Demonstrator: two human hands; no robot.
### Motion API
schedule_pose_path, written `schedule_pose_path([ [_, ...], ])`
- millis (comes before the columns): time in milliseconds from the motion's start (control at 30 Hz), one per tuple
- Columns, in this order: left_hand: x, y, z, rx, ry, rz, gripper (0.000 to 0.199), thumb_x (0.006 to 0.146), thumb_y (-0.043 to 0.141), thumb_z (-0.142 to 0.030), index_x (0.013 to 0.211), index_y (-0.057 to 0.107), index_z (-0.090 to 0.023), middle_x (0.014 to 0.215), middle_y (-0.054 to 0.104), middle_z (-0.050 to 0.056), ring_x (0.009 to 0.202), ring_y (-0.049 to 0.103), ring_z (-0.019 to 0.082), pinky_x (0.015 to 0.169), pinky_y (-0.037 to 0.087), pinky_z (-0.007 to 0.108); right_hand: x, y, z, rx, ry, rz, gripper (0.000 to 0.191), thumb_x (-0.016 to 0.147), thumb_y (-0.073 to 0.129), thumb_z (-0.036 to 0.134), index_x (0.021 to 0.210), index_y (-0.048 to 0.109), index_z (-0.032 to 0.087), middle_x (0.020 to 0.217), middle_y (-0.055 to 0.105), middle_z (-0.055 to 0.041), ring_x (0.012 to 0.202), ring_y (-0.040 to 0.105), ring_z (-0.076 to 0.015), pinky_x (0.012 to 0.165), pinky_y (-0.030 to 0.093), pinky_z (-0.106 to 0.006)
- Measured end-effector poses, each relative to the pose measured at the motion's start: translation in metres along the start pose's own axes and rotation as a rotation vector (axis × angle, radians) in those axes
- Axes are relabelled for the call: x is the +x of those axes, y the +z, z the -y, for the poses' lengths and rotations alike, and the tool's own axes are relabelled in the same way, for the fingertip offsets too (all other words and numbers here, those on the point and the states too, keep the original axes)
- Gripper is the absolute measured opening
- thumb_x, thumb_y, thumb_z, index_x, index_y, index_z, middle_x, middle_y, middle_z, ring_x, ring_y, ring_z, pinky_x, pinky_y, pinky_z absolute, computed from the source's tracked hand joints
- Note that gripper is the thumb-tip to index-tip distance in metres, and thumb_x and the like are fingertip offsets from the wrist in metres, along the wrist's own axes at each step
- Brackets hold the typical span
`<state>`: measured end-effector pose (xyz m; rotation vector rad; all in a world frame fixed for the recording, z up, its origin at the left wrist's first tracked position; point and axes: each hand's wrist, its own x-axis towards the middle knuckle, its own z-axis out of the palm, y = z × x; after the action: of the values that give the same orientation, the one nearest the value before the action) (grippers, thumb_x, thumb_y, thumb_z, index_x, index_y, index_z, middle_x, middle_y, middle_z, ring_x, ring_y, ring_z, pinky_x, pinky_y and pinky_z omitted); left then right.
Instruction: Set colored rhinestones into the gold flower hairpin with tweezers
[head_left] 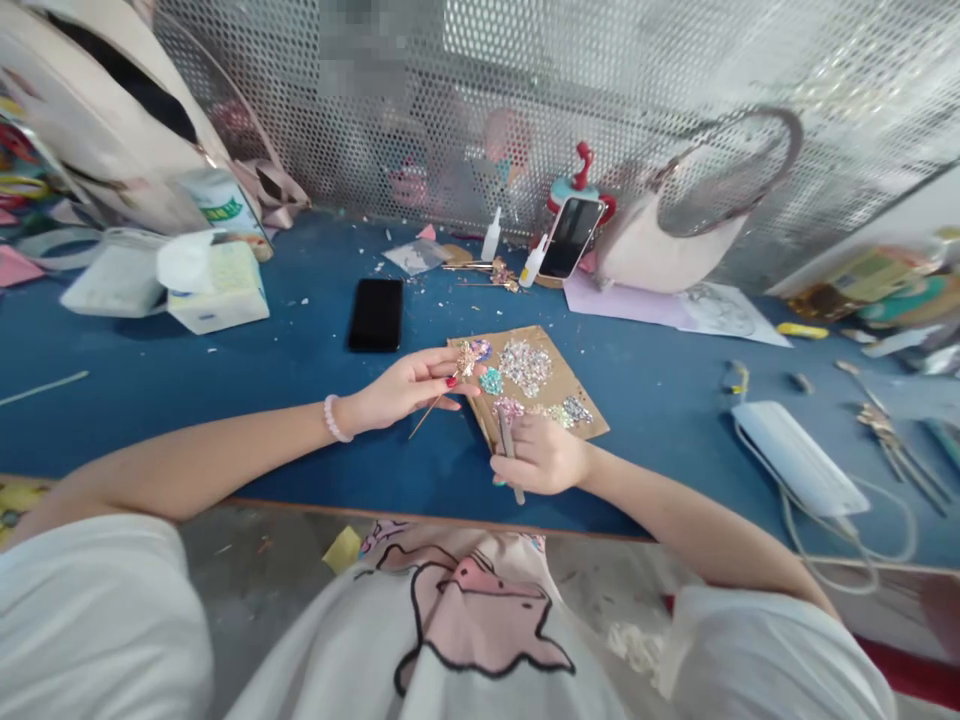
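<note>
Gripping tweezers [509,448] near pink beads [510,406] on cardboard [579,388], the right hand [547,456] seems bead-picking; the left hand [411,386] holds a gold hairpin [468,360]. Next calls for delicate lifting.

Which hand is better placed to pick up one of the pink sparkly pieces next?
Likely the right hand: it holds tweezers, tip near the pink sparkly pieces, while the left hand holds the gold-stemmed ornament.
</note>
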<state>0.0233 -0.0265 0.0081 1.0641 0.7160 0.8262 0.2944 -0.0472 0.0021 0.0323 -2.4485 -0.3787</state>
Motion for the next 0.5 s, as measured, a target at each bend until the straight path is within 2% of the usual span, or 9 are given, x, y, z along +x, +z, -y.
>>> schedule_pose_path([
  [133, 0.003, -0.001, 0.0, -0.046, -0.036, -0.004, 0.034, 0.086, 0.093, -0.026, 0.116, 0.081, -0.017, 0.129, 0.084, 0.014, 0.11, 0.085, 0.02, 0.076, 0.066, 0.014, -0.008, 0.0, -0.005, -0.029, 0.073, -0.034, 0.026, 0.11, 0.063, 0.04, 0.097, 0.072, 0.019, 0.062, 0.053, 0.0033, 0.056, 0.05, -0.0142, 0.056, 0.041, -0.029],
  [267, 0.005, -0.002, -0.001, -0.087, -0.084, 0.007, 0.032, 0.08, 0.099, -0.028, 0.107, 0.083, -0.02, 0.121, 0.087, 0.008, 0.1, 0.086, 0.015, 0.073, 0.066, 0.012, -0.011, 0.0, -0.01, -0.082, 0.227, -0.045, 0.024, 0.113, 0.052, 0.029, 0.11, 0.073, 0.017, 0.065, 0.054, 0.0018, 0.058, 0.05, -0.0154, 0.055, 0.036, -0.03],
  [400, 0.003, -0.001, -0.002, -0.106, -0.173, 0.046, 0.038, 0.072, 0.105, -0.03, 0.104, 0.086, -0.02, 0.118, 0.087, 0.008, 0.097, 0.086, 0.015, 0.069, 0.066, 0.012, -0.008, 0.003, -0.01, -0.103, 0.297, -0.008, 0.025, 0.111, 0.05, 0.021, 0.103, 0.073, 0.019, 0.072, 0.061, -0.0019, 0.066, 0.054, -0.0174, 0.062, 0.042, -0.03],
  [500, 0.002, -0.001, -0.001, -0.123, -0.223, 0.063, 0.039, 0.069, 0.107, -0.029, 0.1, 0.086, -0.021, 0.107, 0.089, 0.005, 0.094, 0.086, 0.015, 0.068, 0.066, 0.012, -0.005, 0.005, -0.007, -0.09, 0.317, 0.026, 0.029, 0.112, 0.047, 0.022, 0.1, 0.073, 0.019, 0.073, 0.061, -0.0021, 0.068, 0.055, -0.0174, 0.064, 0.044, -0.03],
])
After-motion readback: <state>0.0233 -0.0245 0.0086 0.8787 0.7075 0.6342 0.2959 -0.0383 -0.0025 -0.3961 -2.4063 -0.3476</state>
